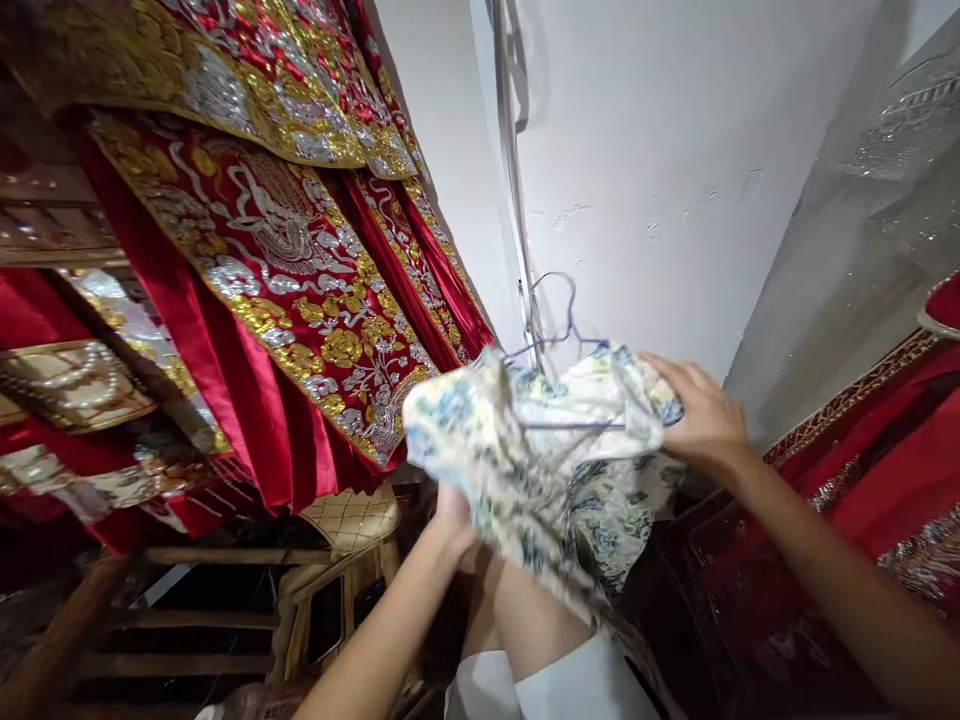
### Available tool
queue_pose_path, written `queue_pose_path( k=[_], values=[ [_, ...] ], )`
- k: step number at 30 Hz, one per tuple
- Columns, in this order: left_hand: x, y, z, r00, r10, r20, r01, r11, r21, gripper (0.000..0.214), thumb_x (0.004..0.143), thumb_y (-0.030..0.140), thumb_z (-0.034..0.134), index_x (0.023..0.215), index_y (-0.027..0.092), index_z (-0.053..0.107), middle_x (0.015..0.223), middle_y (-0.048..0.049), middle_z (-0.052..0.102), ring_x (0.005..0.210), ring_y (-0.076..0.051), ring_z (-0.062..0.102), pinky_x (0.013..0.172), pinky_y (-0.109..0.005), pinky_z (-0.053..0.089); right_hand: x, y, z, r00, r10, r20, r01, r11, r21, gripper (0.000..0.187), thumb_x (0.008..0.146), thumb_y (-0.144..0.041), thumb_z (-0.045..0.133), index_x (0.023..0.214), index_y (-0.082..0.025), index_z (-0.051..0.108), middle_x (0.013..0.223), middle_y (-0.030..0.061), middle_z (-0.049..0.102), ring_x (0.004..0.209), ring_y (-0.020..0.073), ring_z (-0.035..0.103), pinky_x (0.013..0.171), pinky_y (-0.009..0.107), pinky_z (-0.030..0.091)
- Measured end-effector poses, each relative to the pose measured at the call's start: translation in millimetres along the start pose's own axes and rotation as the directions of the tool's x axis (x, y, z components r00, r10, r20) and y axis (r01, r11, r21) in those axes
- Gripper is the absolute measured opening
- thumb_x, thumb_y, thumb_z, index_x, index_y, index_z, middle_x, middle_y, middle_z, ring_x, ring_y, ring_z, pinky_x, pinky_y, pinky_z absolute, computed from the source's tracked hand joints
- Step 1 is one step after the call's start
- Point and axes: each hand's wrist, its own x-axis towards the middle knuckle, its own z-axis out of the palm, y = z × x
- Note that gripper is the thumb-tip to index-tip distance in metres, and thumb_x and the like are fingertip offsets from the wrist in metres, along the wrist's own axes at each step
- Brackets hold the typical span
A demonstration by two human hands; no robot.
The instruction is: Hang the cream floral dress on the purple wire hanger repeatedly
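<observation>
A: Loc. of the floral garment (499, 455)?
B: Ctr. of view, above the person's legs (517, 610), on a thin hanger (571, 325). Hook points up, nr. the metal pole (514, 190); contact w/ it can't be confirmed.

A: R. hand status?
B: Right hand (705, 420) is curled round the garment's R. shoulder end, pinching cloth there; thumb not vis. Prob. reason: an end grip keeps the shoulder spread along the hanger.

A: L. hand?
B: Left hand (454, 515) is under the L. side, partly hidden and blurred; can't tell if fingers are spread or pinching. Prob. fn.: support from below, so that side doesn't sag.

A: Why is the hook clear of both hands?
B: Hands are at opp. sides, so the neckline and hook stay unobstructed betw. them.

A: Adj. items?
B: Red embroidered cloth (330, 300) hangs L., prob. hung high to keep its folds straight. White wall (637, 150) behind.
</observation>
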Motion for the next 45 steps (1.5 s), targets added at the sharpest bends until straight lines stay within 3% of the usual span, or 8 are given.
queue_pose_path(
  k=[9,16,20,23,31,34,38,45],
  values=[
    [1.9,-75.9,-30.9,0.947,0.08,-0.311,-0.094,0.995,-0.033,0.066,0.073,0.033,0.085,0.134,0.023,0.062,0.136,-0.009,0.066,0.141,-0.031,0.048,0.123,-0.044,0.029,49.3,-29.1,18.2,0.987,-0.151,-0.053,0.151,0.988,-0.017,0.058,0.071,-0.041,0.069,0.124,-0.016,0.064,0.115,0.0179,0.064,0.107,0.0394,0.059,0.088,0.048,0.048],
    [-23.7,-128.5,-38.7,0.896,0.161,-0.415,-0.185,0.983,-0.017,0.065,0.08,0.039,0.079,0.139,0.022,0.057,0.146,-0.0099,0.059,0.141,-0.027,0.049,0.121,-0.04,0.035,-73.5,-73.6,48.9,0.901,-0.307,0.307,0.029,0.748,0.663,0.052,0.089,-0.038,0.064,0.139,-0.024,0.057,0.132,0.0119,0.068,0.122,0.0308,0.061,0.106,0.05,0.045],
    [-33.6,-141.1,-37.7,0.892,0.205,-0.403,-0.187,0.979,0.083,0.069,0.077,0.041,0.082,0.139,0.022,0.057,0.141,-0.0116,0.063,0.139,-0.029,0.052,0.119,-0.042,0.037,-146.0,-105.2,88.5,0.917,0.147,0.371,-0.396,0.466,0.792,0.03,0.088,-0.047,0.066,0.101,-0.02,0.068,0.093,0.0085,0.072,0.088,0.0238,0.068,0.082,0.037,0.054],
    [-35.9,-138.5,-35.8,0.89,0.246,-0.385,-0.176,0.962,0.209,0.07,0.073,0.038,0.084,0.137,0.021,0.059,0.138,-0.0113,0.064,0.141,-0.029,0.049,0.122,-0.041,0.033,-162.8,-123.1,115.3,0.798,0.467,0.38,-0.517,0.207,0.831,0.041,0.081,-0.061,0.069,0.084,-0.021,0.06,0.076,0.0017,0.061,0.069,0.0178,0.058,0.064,0.029,0.049],
    [-50.6,-128.6,-34.7,0.876,0.314,-0.366,-0.143,0.894,0.424,0.059,0.072,0.042,0.084,0.124,0.021,0.065,0.123,-0.0111,0.071,0.132,-0.031,0.056,0.119,-0.043,0.037,-151.3,-121.2,101.2,0.811,0.329,0.484,-0.547,0.136,0.826,0.049,0.087,-0.059,0.064,0.061,-0.021,0.049,0.058,-0.0037,0.042,0.055,0.0126,0.038,0.054,0.027,0.033],
    [-58.1,-129.2,-47.3,0.768,0.416,-0.487,-0.111,0.835,0.538,0.047,0.072,0.044,0.082,0.108,0.018,0.068,0.11,-0.0125,0.072,0.117,-0.034,0.062,0.109,-0.047,0.044,-158.2,-112.1,96.9,0.705,0.53,0.471,-0.535,-0.039,0.844,0.04,0.083,-0.055,0.066,0.066,-0.021,0.055,0.057,-0.0039,0.041,0.053,0.0124,0.036,0.049,0.026,0.03],
    [-64.0,-125.5,-61.5,0.457,0.694,-0.556,-0.175,0.683,0.709,0.038,0.079,0.043,0.075,0.109,0.022,0.062,0.108,-0.0073,0.064,0.104,-0.027,0.062,0.099,-0.043,0.048,-161.5,-102.7,100.3,0.586,0.598,0.547,-0.537,-0.219,0.815,0.035,0.073,-0.052,0.07,0.062,-0.023,0.054,0.055,-0.0043,0.039,0.048,0.0117,0.034,0.043,0.026,0.027],
    [-48.3,-158.2,-36.4,0.934,0.343,-0.101,-0.17,0.675,0.718,0.026,0.082,0.032,0.069,0.107,0.023,0.066,0.103,-0.0082,0.068,0.101,-0.026,0.063,0.093,-0.039,0.05,-162.0,-123.3,103.2,0.617,0.382,0.688,-0.68,-0.181,0.711,0.043,0.069,-0.059,0.075,0.069,-0.017,0.069,0.05,-0.0005,0.054,0.041,0.0093,0.038,0.042,0.024,0.021]
  ],
)
